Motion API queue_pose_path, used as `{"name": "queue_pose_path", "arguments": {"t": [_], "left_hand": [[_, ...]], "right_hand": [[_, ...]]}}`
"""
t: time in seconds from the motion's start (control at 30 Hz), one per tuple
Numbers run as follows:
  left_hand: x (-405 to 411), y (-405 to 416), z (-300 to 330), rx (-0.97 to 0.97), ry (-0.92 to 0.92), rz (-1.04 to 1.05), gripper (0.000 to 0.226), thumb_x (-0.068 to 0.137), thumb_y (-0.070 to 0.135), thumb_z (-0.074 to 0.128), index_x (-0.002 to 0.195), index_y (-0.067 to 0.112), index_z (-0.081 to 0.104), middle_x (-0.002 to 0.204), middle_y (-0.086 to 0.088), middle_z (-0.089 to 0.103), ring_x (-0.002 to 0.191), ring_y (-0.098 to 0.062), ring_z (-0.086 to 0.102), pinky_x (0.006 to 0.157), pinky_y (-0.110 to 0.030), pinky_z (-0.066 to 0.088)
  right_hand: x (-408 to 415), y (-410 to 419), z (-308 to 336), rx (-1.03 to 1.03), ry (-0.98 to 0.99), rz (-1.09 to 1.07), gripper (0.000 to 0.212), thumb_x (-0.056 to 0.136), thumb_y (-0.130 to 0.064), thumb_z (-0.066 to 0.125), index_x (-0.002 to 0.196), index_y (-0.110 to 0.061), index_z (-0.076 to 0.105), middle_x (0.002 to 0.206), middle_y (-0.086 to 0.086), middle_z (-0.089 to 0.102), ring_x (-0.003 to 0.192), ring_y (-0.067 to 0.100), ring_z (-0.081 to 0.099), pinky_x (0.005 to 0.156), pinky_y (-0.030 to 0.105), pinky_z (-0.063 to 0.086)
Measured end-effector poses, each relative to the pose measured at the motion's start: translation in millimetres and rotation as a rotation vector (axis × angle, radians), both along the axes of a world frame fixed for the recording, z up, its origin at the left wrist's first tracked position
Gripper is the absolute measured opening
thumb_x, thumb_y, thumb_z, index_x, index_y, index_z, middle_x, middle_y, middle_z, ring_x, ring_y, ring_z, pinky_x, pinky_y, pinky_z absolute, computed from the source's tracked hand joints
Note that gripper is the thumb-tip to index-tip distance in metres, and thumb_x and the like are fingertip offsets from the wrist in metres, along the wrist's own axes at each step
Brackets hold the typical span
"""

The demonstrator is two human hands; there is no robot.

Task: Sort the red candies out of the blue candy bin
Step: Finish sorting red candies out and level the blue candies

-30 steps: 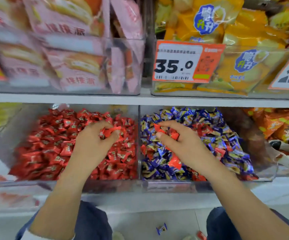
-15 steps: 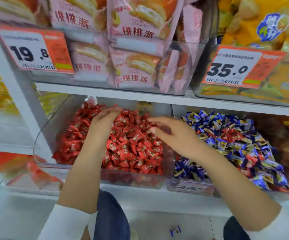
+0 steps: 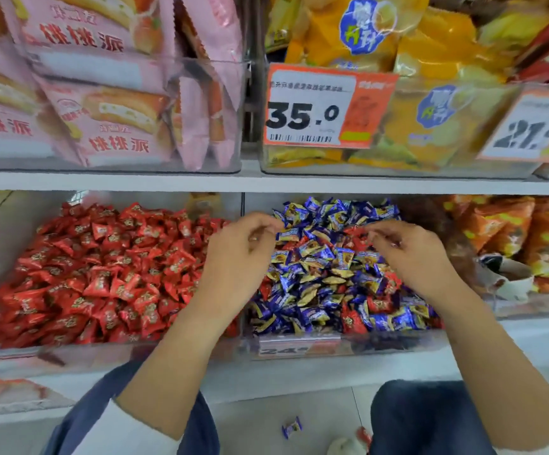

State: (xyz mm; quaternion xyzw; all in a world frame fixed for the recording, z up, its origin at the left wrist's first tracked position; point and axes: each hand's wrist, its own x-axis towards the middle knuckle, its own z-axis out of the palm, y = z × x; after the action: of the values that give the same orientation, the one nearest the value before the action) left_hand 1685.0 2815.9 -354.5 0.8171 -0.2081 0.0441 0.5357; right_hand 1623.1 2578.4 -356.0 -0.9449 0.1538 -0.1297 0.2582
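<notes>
Red strays: scattered through blue bin (image 3: 299, 348), several below and right of right fingers (image 3: 376, 233), one cluster (image 3: 353, 320) near front wall
Red bin (image 3: 10, 224): left of left hand (image 3: 240, 257), full of red candies (image 3: 102, 274)
Left hand: over divider, fingers (image 3: 266, 224) curled loosely toward blue candies (image 3: 325, 257); holding anything or not, cannot tell
Right hand (image 3: 411, 254): over blue pile, fingertips bent together near a red wrapper; pinch not confirmed, cannot tell
Stage: likely reaching for next strays, many left
Risk, mixed grab: wrappers packed tight under fingers, so blue could come along with red
Risk, spill: pile heaped near front wall; raking could push candies over, as with blue piece (image 3: 292, 427) on floor
Risk, missed strays: red partly buried beneath blue
</notes>
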Motion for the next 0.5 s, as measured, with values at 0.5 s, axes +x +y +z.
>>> {"name": "queue_pose_path", "arguments": {"t": [0.5], "left_hand": [[38,-95,-61,0.724,0.574,0.007,0.087,0.082,0.079,0.027,0.148,0.022,0.019,0.15,-0.016,0.026,0.136,-0.038,0.028,0.109,-0.048,0.03]], "right_hand": [[21,-10,-21,-0.211,0.418,0.013,0.074,0.09,-0.044,0.054,0.15,-0.026,0.015,0.136,0.014,0.046,0.111,0.032,0.055,0.081,0.033,0.045]]}}
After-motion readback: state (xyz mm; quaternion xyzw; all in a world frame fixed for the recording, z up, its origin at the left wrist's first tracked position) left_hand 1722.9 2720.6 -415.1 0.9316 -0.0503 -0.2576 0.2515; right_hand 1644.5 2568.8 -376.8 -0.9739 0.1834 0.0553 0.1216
